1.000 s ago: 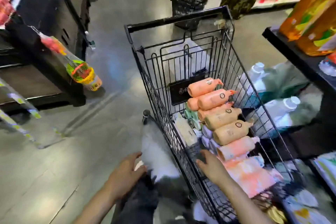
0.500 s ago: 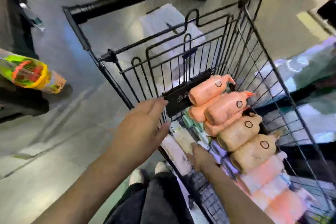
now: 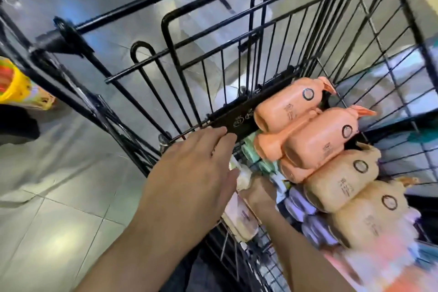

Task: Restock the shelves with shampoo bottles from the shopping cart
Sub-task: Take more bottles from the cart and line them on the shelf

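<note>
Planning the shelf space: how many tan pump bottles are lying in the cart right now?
2. One tan bottle lies just below the pink bottles; the other lies next to it, nearer the camera. More may be buried under the pile or lost in the blur.

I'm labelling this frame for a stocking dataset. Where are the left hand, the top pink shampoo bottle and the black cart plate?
left hand [image 3: 189, 173]: head view, back of hand.
top pink shampoo bottle [image 3: 286, 104]: head view, body.
black cart plate [image 3: 239, 117]: head view, printed face.
</note>
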Tool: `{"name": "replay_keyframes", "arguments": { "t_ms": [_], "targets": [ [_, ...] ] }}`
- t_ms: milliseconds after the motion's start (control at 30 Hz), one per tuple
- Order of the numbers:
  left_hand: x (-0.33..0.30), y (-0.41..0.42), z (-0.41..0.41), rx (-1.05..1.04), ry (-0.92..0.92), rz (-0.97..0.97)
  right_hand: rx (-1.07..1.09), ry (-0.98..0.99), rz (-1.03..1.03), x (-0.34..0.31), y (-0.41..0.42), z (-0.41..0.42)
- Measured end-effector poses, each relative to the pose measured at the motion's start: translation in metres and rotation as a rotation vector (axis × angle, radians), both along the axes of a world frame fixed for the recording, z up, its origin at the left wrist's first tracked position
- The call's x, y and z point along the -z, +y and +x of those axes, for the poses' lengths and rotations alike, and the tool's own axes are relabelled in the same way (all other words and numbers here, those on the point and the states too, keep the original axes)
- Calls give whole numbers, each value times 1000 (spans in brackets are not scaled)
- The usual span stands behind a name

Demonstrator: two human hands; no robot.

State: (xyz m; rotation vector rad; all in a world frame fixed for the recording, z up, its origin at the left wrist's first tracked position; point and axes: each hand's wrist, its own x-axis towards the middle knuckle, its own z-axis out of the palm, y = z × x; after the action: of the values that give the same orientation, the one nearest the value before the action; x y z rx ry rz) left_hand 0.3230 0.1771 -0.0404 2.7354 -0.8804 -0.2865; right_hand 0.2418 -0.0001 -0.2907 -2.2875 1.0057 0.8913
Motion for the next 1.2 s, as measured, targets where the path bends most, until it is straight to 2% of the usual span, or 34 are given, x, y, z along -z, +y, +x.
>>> {"name": "replay_keyframes", "arguments": {
  "t_ms": [67, 133, 267, 333, 367, 433, 500, 567, 700, 767, 833, 900, 1000, 1067, 1200],
  "targets": [
    [0, -2, 0, -3, -11, 10, -155, -71, -131, -21, 4, -6],
    [-1, -2, 1, -12, -16, 19, -185, -194, -98, -51, 9, -15],
    [-22, -7, -1, -70, 97, 30, 62, -581, 28, -143, 14, -32],
    [-32, -15, -6, -181, 299, -40, 134, -685, -2, -190, 19, -30],
    [-33, -19, -10, -248, 444, -142, 138, -689, -21, -214, 22, -27],
    [-35, -29, -18, -376, 813, -495, 110, -685, -13, -253, 28, -22],
    [-35, -37, -26, -518, 1055, -813, 122, -732, 114, -276, 29, -20],
    [-45, -38, -25, -614, 1100, -949, 156, -791, 328, -288, 27, -20],
    [-50, -31, -13, -734, 1056, -928, 327, -846, 867, -298, 10, -24],
    [-49, -28, -8, -810, 1106, -966, 424, -871, 923, -282, -2, -24],
    [-47, -24, -5, -895, 1142, -1048, 427, -764, 781, -240, -10, -27],
    [-45, -20, 0, -968, 1176, -1114, 258, -538, 566, -177, -8, -31],
    [-46, -13, 7, -992, 1174, -1167, -52, -108, 426, -85, 8, -36],
    [-47, -11, 12, -989, 1158, -1150, -230, 6, 326, -38, 20, -38],
    [-42, -13, 18, -993, 1168, -1144, -186, 145, 271, 2, 32, -29]
  ]
}}
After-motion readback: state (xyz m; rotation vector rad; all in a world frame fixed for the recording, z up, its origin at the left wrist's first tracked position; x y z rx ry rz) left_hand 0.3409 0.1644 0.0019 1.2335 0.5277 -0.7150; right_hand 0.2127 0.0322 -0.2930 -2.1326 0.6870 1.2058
